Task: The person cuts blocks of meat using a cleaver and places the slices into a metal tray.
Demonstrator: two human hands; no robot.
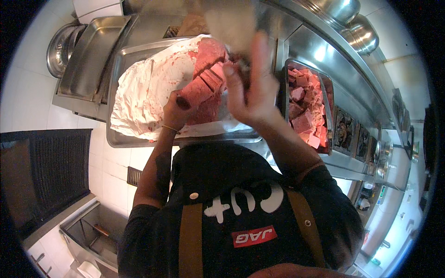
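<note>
A long piece of raw red meat [199, 90] with several cuts across it lies on crumpled white paper [143, 88] in a metal tray [121, 141]. My left hand [174, 110] grips its near left end. More raw meat [209, 50] lies just beyond the cuts. Above the meat's right side is my right hand [256, 95], smeared by motion, with a finger stretched forward. It is closed round what looks like a cleaver [230, 23], whose broad pale blade is badly blurred at the top edge. The handle is mostly hidden by the hand.
Right of the paper-lined tray stands a deep tray [330, 95] heaped with chunks of cut meat [303, 104]. An empty metal pan [90, 55] and a round metal bowl [58, 51] are at the left. Metal bowls [359, 37] sit at the far right; burners [345, 129] are below them.
</note>
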